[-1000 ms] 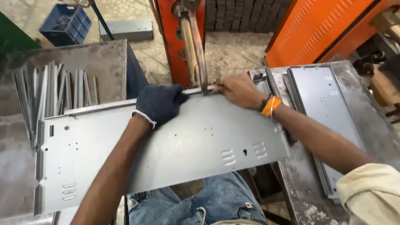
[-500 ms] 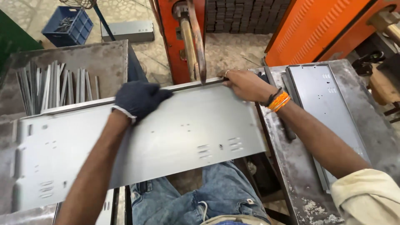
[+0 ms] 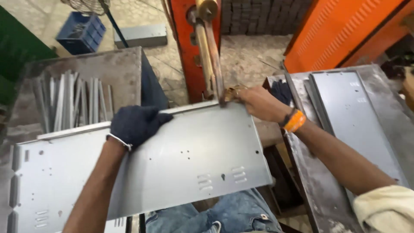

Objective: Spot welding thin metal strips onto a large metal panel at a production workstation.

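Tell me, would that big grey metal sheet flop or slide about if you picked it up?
The sheet probably stays fairly stiff: its far edge looks folded into a lip, and it spans the lap without visible sag. It likely feels awkward rather than heavy, being thin but wide; both the left hand and right hand steady it. Its smooth surface may be slippery.

A metal workshop: orange press machine [image 3: 202, 51], stacked steel panels [image 3: 353, 116].

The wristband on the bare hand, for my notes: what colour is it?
Orange; the wristband on the right hand shows in the head view.
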